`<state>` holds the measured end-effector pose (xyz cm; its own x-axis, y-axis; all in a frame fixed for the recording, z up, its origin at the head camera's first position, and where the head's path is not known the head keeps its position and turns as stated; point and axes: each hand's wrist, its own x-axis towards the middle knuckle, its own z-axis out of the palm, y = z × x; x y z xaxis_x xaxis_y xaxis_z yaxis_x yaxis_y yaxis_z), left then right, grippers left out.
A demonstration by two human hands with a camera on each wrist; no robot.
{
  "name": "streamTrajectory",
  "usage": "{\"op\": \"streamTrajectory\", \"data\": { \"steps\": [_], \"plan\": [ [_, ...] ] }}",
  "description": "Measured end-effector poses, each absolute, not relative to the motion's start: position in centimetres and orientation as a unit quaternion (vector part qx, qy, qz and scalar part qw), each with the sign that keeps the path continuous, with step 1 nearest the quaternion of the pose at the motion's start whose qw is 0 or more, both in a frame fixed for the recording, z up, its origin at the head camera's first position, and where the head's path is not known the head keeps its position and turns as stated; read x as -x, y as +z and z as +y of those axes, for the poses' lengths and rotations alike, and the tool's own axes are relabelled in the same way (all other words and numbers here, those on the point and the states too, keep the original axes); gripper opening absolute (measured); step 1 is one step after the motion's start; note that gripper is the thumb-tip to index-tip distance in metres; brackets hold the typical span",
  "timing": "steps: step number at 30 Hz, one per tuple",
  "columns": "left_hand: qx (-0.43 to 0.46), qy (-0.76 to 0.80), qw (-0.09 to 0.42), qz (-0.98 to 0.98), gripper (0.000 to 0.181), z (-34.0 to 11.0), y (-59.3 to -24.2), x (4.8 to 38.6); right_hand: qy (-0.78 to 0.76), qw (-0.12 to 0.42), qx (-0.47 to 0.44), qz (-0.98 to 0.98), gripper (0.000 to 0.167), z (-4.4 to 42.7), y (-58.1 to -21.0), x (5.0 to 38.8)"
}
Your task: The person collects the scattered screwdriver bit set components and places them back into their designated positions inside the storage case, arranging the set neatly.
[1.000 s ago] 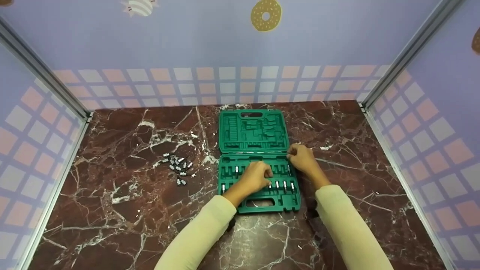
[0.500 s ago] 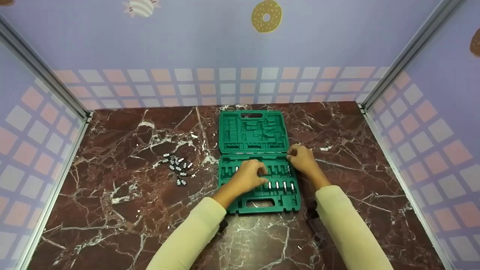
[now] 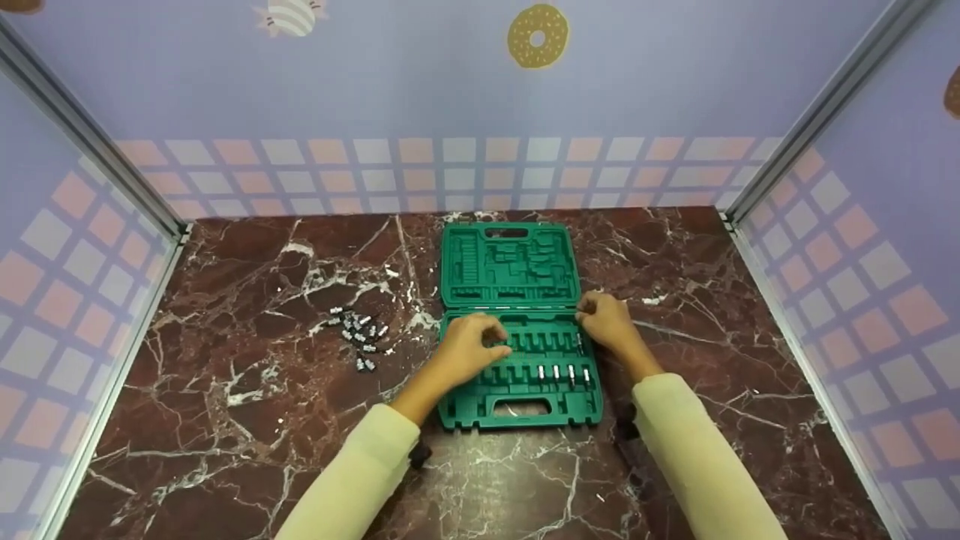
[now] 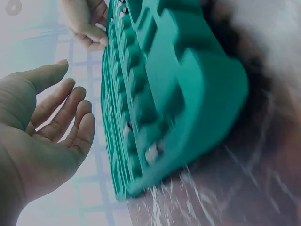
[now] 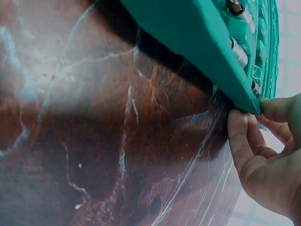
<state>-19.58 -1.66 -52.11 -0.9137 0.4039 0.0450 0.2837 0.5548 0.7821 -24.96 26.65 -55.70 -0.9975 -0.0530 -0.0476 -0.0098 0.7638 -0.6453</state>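
Observation:
A green socket case (image 3: 466,411) lies opened flat on the table, its lid away from me. Several metal sockets (image 3: 556,373) stand in the front row of its tray, and another socket (image 3: 580,343) sits at the right end of the back row. My left hand (image 3: 465,349) hovers over the tray's left half, hiding part of it. In the left wrist view its fingers (image 4: 61,115) are loosely bent and apart, holding nothing. At the right edge near the hinge, my right hand (image 3: 606,321) pinches the case rim between thumb and fingers (image 5: 240,136).
Left of the case lies a loose pile of small metal sockets (image 3: 361,334) on the marbled dark red table (image 3: 247,337). Patterned panels (image 3: 375,172) wall in the back and both sides.
My left hand has drawn back leftward across the tray, uncovering the front-row sockets and some slots. My right hand stays at the case's right edge.

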Motion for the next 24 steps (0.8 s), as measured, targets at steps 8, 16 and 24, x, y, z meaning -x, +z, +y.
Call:
{"op": "streamTrajectory", "data": {
  "steps": [8,16,24],
  "plan": [
    [-0.160,0.444,0.046,0.881,0.019,-5.0,-51.8,19.5,-0.343,0.022,0.029,0.938,0.009,26.9,-56.0,24.9],
    [-0.123,0.453,-0.003,0.883,0.019,-8.7,-51.0,19.3,-0.343,0.019,0.027,0.939,0.008,26.7,-55.7,24.8],
    [-0.112,0.449,-0.034,0.886,0.023,-12.1,-51.1,19.1,-0.339,0.014,0.030,0.940,0.008,26.7,-55.8,24.9]
  ]
}}
